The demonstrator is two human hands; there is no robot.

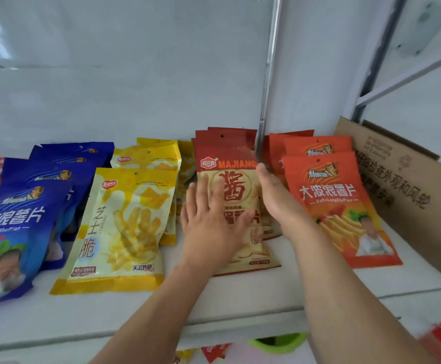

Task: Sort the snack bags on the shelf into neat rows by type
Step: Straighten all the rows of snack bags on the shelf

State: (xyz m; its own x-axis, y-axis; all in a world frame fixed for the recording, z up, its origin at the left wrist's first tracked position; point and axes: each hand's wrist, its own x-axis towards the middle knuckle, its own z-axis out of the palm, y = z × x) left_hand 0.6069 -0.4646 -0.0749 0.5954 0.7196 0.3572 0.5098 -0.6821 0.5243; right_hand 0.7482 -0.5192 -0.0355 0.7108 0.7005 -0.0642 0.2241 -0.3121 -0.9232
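Left hand (pixel 209 219) flat on the front dark-red bag (pixel 236 185); right hand (pixel 274 195) against its right edge. Shelf (pixel 135 311) holds blue, yellow, orange rows.

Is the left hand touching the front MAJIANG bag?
Touching. The head view shows the left hand lying flat, fingers straight, on the face of the front MAJIANG bag, covering part of its print.

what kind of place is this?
Likely a shop or stockroom shelf: snack bags in rows by type, like the blue bags and yellow bags, on a white shelf, with a cardboard carton alongside.
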